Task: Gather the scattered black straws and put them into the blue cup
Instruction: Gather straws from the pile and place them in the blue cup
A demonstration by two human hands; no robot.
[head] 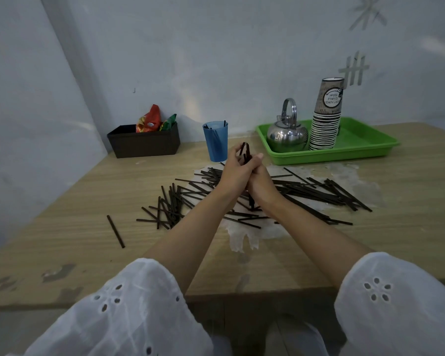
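Gripping an upright bundle of thin black straws (246, 151) between left hand (234, 167) and right hand (261, 181), pressed together near the translucent blue plastic cup (215, 141), above loose straws (319, 191) strewn across the wooden worktop (62, 240).

One wide-angle view, worn on the person's head, faces forward and down across the surface (396, 240); white sleeves (118, 312) sit nearest the lens at 7 and 5 o'clock; the left hand (235, 170) and right hand (261, 183) meet near centre, forearms outstretched; the wall (216, 47) fills 12 o'clock; the surface's near edge crosses low, around 6 o'clock.
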